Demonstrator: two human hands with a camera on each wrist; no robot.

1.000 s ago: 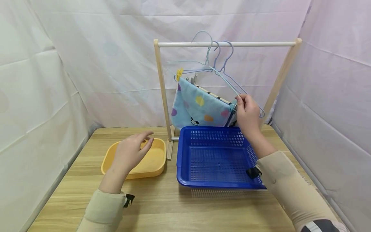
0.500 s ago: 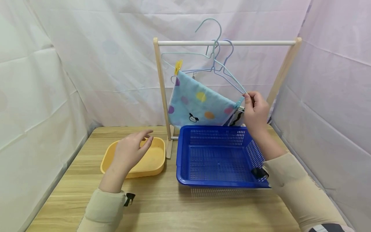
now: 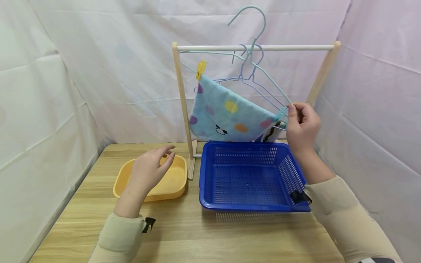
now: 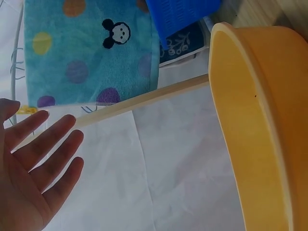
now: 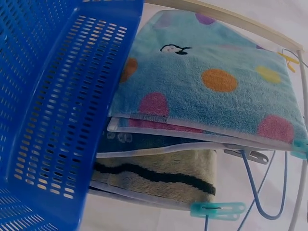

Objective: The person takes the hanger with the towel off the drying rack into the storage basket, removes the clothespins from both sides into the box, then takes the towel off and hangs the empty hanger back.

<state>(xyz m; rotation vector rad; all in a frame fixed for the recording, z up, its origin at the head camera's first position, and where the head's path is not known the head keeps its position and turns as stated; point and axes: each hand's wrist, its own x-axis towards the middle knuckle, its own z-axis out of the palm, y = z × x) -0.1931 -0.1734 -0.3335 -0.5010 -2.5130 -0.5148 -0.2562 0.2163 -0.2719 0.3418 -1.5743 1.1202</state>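
White cloth sheeting (image 3: 141,80) closes off the far, left and right sides of a wood-grain table (image 3: 223,235). In the head view, a rack with wooden posts and a white rail (image 3: 296,48) stands at the far side, two lavender-blue wire hangers (image 3: 252,77) hooked on it. The right hand (image 3: 303,126) pinches the right corner of a mint-green wire hanger (image 3: 272,81), whose hook rises above the rail. From this hanger a light-blue polka-dot towel (image 3: 227,113) hangs aslant, its right end lower, with a yellow clip (image 3: 200,71) at left and a turquoise clip (image 3: 281,114) at right, beside the fingers. Nearer stands a blue perforated basket (image 3: 250,208); left of it is a yellow plastic tub (image 3: 166,196). The left hand (image 3: 148,168) hovers over the tub, fingers loosely bent, holding nothing. In the left wrist view, that hand's fingers are spread well apart, and the towel shows a small black-and-white character face (image 4: 117,34). In the right wrist view, the polka-dot towel hangs beside the basket, next to a navy towel (image 5: 159,142) and a beige towel with a wavy black stripe (image 5: 144,185), the latter gripped by another turquoise clip (image 5: 217,210).
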